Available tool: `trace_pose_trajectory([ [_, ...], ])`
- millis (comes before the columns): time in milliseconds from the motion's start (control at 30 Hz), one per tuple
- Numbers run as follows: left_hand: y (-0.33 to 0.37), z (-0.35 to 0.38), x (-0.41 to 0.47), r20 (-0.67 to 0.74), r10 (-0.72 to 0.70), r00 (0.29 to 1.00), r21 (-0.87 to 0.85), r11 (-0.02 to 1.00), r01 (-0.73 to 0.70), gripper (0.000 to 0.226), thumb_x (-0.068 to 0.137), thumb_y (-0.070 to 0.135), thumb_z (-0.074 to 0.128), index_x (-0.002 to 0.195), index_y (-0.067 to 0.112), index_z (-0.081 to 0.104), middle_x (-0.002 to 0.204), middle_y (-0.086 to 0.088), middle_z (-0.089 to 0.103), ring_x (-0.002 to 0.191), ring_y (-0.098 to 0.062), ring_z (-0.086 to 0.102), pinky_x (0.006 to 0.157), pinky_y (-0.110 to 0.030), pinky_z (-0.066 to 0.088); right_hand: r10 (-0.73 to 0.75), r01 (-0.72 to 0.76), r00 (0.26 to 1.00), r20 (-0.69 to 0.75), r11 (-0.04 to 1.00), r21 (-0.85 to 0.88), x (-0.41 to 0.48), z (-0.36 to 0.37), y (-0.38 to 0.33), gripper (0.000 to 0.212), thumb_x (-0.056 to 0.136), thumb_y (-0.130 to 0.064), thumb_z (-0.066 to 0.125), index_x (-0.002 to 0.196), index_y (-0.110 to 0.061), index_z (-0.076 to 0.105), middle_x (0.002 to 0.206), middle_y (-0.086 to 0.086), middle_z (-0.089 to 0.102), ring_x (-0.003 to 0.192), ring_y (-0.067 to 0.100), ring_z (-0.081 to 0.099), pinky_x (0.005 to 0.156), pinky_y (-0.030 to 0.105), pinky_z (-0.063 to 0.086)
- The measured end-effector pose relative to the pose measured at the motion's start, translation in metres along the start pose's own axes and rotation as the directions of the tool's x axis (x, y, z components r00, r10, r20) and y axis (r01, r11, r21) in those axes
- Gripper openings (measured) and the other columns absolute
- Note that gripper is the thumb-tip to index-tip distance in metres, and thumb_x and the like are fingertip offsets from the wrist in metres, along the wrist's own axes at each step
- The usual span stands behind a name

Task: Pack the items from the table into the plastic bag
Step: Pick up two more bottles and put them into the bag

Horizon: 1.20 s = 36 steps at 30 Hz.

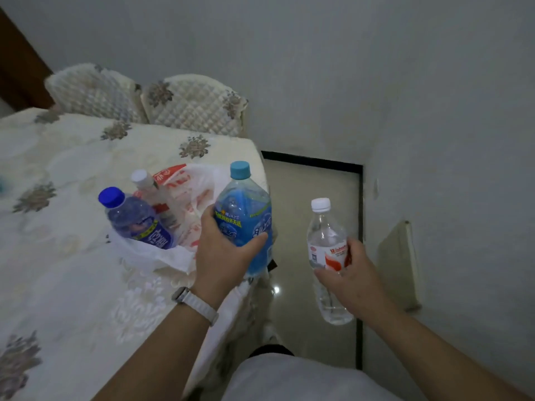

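A white plastic bag [199, 195] with red print lies open on the table [58, 256] near its right edge. Inside it stand a purple-blue bottle [136, 221] with a dark blue cap and a clear bottle [144, 183] with a white cap. My left hand [223, 253] grips a large blue bottle [246, 215] with a light blue cap, upright, just right of the bag at the table's edge. My right hand [350, 282] holds a clear water bottle [327, 244] with a white cap and red label, off the table over the floor.
A cream floral cloth covers the table. Two quilted chair backs [194, 102] stand at its far side. The grey wall is close on the right, with a glossy tiled floor [312, 198] below and a flat beige panel [399, 264] leaning on the wall.
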<state>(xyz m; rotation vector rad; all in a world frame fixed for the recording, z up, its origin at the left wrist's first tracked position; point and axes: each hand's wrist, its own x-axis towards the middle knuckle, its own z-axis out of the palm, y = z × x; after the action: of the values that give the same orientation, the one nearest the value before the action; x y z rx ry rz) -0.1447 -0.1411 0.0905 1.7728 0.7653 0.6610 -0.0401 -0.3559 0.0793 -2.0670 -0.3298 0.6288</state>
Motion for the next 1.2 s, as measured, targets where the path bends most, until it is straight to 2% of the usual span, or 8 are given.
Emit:
trace_pose_trajectory([
  [233, -0.023, -0.024, 0.087, -0.184, -0.036, 0.982, -0.017, 0.999, 0.034, 0.085, 0.061, 0.039, 0.087, 0.130, 0.031, 0.038, 0.124, 0.018, 0.053, 0.112, 0.002, 0.057, 0.096, -0.036, 0.053, -0.145, 0.157, 0.983, 0.113, 0.983, -0.099, 0.089, 0.030, -0.071, 0.051, 0.076, -0.026, 0.080, 0.113, -0.036, 0.045, 0.094, -0.015, 0.064, 0.078, -0.005, 0.062, 0.062, 0.015, 0.043],
  [333, -0.032, -0.039, 0.105, -0.268, -0.043, 0.962, 0.023, 0.998, 0.051, 0.090, 0.062, 0.044, 0.086, 0.136, 0.029, 0.037, 0.132, 0.011, 0.052, 0.119, -0.004, 0.055, 0.098, -0.039, 0.052, -0.185, 0.205, 0.966, 0.182, 0.974, -0.100, 0.120, 0.047, -0.092, 0.050, 0.076, -0.030, 0.080, 0.114, -0.036, 0.048, 0.096, -0.015, 0.065, 0.079, -0.005, 0.063, 0.062, 0.015, 0.045],
  [433, -0.043, -0.050, 0.117, -0.349, -0.045, 0.936, 0.091, 0.993, 0.081, 0.091, 0.064, 0.036, 0.086, 0.139, 0.026, 0.035, 0.134, 0.007, 0.048, 0.124, -0.009, 0.050, 0.102, -0.040, 0.048, -0.235, 0.266, 0.933, 0.271, 0.960, -0.085, 0.150, 0.067, -0.110, 0.050, 0.073, -0.033, 0.081, 0.113, -0.035, 0.050, 0.096, -0.015, 0.066, 0.080, -0.004, 0.064, 0.067, 0.019, 0.050],
  [500, -0.049, -0.054, 0.121, -0.410, -0.078, 0.909, 0.117, 0.983, 0.138, 0.091, 0.064, 0.035, 0.087, 0.138, 0.025, 0.035, 0.134, 0.006, 0.047, 0.124, -0.010, 0.049, 0.102, -0.040, 0.048, -0.271, 0.300, 0.906, 0.326, 0.953, -0.041, 0.169, 0.081, -0.123, 0.052, 0.072, -0.028, 0.083, 0.112, -0.033, 0.050, 0.096, -0.015, 0.066, 0.079, -0.006, 0.064, 0.064, 0.014, 0.050],
  [700, -0.049, -0.044, 0.118, -0.585, -0.163, 0.795, 0.152, 0.940, 0.305, 0.092, 0.063, 0.033, 0.088, 0.138, 0.029, 0.035, 0.134, 0.009, 0.049, 0.122, -0.006, 0.050, 0.102, -0.035, 0.048, -0.375, 0.366, 0.793, 0.480, 0.923, 0.117, 0.231, 0.129, -0.162, 0.060, 0.073, -0.020, 0.083, 0.117, -0.027, 0.041, 0.099, -0.015, 0.060, 0.080, -0.013, 0.059, 0.064, 0.009, 0.045],
  [867, -0.034, -0.026, 0.112, -0.744, -0.206, 0.636, 0.128, 0.890, 0.437, 0.089, 0.063, 0.042, 0.087, 0.137, 0.037, 0.036, 0.132, 0.020, 0.052, 0.117, 0.001, 0.054, 0.095, -0.032, 0.051, -0.448, 0.418, 0.645, 0.620, 0.885, 0.204, 0.272, 0.170, -0.185, 0.062, 0.074, -0.018, 0.082, 0.116, -0.028, 0.039, 0.095, -0.014, 0.058, 0.078, -0.011, 0.059, 0.064, 0.008, 0.044],
  [1067, -0.030, 0.001, 0.115, -0.828, -0.235, 0.510, 0.040, 0.882, 0.470, 0.084, 0.063, 0.035, 0.086, 0.133, 0.038, 0.040, 0.128, 0.021, 0.055, 0.114, 0.003, 0.056, 0.092, -0.031, 0.053, -0.438, 0.524, 0.482, 0.758, 0.838, 0.151, 0.302, 0.200, -0.181, 0.064, 0.073, -0.029, 0.082, 0.115, -0.033, 0.035, 0.100, -0.021, 0.053, 0.087, -0.005, 0.057, 0.068, 0.017, 0.046],
  [1200, -0.043, 0.011, 0.114, -0.849, -0.269, 0.455, -0.006, 0.866, 0.500, 0.091, 0.057, 0.043, 0.085, 0.135, 0.035, 0.039, 0.129, 0.015, 0.054, 0.117, -0.006, 0.056, 0.094, -0.040, 0.054, -0.382, 0.564, 0.452, 0.806, 0.822, 0.074, 0.321, 0.195, -0.165, 0.060, 0.072, -0.031, 0.082, 0.112, -0.030, 0.038, 0.097, -0.020, 0.052, 0.086, 0.005, 0.058, 0.065, 0.022, 0.045],
])
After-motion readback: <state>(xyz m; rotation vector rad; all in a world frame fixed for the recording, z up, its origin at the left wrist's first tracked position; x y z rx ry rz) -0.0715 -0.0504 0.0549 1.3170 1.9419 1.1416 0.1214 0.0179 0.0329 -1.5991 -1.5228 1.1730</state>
